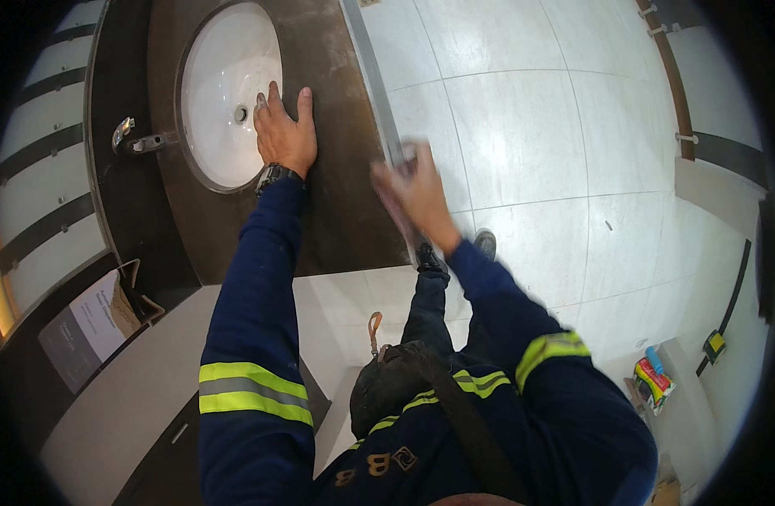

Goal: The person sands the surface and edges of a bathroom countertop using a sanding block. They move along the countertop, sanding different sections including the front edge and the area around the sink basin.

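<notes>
My left hand [288, 137] rests open on the dark brown countertop [337, 211], fingers spread over the rim of the white oval sink [210, 67]. A watch is on that wrist. At the counter's right edge, my right hand [417, 194] is bent and smeared by motion. It seems closed on a thin reddish-brown sheet [393, 207] that lies along the counter's grey edge [377, 93]. Blur hides what exactly the sheet is. The sink's drain [241, 114] shows just left of my left fingertips.
A chrome faucet [147, 142] stands left of the sink. Farther left are a striped wall panel [50, 152] and a cardboard box with a printed label [96, 320]. Pale floor tiles [522, 143] lie to the right. A colourful package [653, 384] sits at the lower right.
</notes>
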